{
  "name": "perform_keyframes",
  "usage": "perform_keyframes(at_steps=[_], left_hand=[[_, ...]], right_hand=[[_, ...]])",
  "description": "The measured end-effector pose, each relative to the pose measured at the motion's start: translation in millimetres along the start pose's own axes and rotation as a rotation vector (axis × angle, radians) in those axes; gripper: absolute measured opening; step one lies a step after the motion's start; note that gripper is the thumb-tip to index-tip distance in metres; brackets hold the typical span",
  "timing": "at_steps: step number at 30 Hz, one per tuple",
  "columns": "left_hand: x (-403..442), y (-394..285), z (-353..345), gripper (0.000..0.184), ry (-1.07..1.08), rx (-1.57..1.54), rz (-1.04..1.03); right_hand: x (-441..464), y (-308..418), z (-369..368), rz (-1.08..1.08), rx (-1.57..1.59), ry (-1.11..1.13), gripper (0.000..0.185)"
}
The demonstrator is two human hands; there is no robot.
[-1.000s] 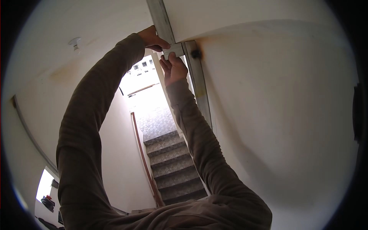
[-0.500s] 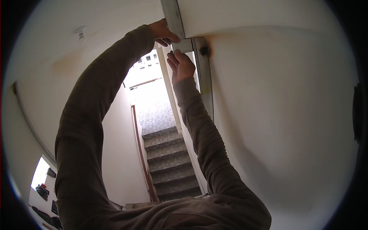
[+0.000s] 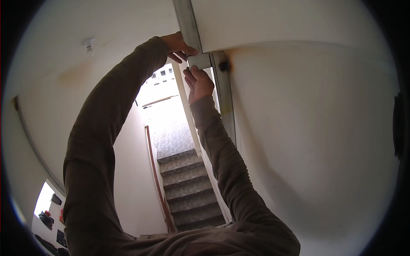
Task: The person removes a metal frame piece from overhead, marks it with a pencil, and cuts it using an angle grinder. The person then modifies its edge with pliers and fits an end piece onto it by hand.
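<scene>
High in the view, my left hand [image 3: 177,44] reaches to the lower end of a long grey metal beam [image 3: 187,23]. Its thumb lies against the corner where the beam meets a short grey block [image 3: 199,60], and its other fingers are spread below. My right hand [image 3: 200,85] is raised under the block, thumb and forefinger pinched at its lower left edge. Whatever sits between these fingertips is too small to make out. Right of the block stands a grey upright post [image 3: 224,89], with a dark scorched spot [image 3: 224,66] by its upper end.
Beyond my arms, grey patterned stairs [image 3: 188,185] lead up to a bright opening, with a reddish-brown handrail [image 3: 154,173] along their left side. A white lamp holder [image 3: 89,45] is on the ceiling. Dark objects [image 3: 46,219] show by a small window [image 3: 44,199] at lower left.
The whole view has shifted a little with my head. My right hand's thumb, earlier over the block's face, is now lower, at its bottom edge. My left hand remains at the beam's corner.
</scene>
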State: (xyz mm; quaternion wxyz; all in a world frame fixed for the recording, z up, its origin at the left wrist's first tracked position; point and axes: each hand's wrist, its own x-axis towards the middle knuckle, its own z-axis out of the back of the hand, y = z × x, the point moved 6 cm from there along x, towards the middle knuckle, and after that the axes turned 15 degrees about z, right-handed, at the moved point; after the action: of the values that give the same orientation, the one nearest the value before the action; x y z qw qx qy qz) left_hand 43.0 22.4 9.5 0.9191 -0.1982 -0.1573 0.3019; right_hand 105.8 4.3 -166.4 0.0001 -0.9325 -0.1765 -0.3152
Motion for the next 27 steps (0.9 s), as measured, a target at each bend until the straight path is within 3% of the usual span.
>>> perform_keyframes(at_steps=[3,6,9,12,17,20,24,27], left_hand=[[-13.4,-8.3,-6.0,0.092,-0.008,-0.003,-0.060],[-1.9,-4.6,-3.2,0.075,-0.087,-0.035,-0.135],[2.3,-0.7,-2.2,0.070,-0.180,-0.072,-0.170],[-0.3,-2.5,-3.4,0.090,-0.093,-0.017,-0.116],[0.6,-2.3,-4.8,0.086,-0.078,-0.009,-0.148],[4.1,0.1,-3.0,0.080,-0.091,0.020,-0.168],[13.8,4.2,-0.1,0.070,-0.143,0.044,-0.205],[1.0,2.6,-6.2,0.065,-0.214,0.025,-0.254]], right_hand=[[-0.9,1.1,-1.0,0.002,-0.023,0.004,0.025],[-0.8,1.2,-0.2,0.001,-0.021,0.000,0.023],[0.1,1.9,-0.9,0.009,-0.028,0.018,0.020],[-1.0,1.6,-1.1,0.010,-0.006,0.045,0.023],[-13.1,10.7,6.0,0.065,-0.015,0.024,0.042],[-28.9,3.7,26.2,0.018,-0.073,0.021,0.043],[-88.4,-11.2,65.8,-0.100,-0.108,0.087,0.035],[-155.2,-13.9,105.8,-0.229,-0.157,-0.038,0.026]])
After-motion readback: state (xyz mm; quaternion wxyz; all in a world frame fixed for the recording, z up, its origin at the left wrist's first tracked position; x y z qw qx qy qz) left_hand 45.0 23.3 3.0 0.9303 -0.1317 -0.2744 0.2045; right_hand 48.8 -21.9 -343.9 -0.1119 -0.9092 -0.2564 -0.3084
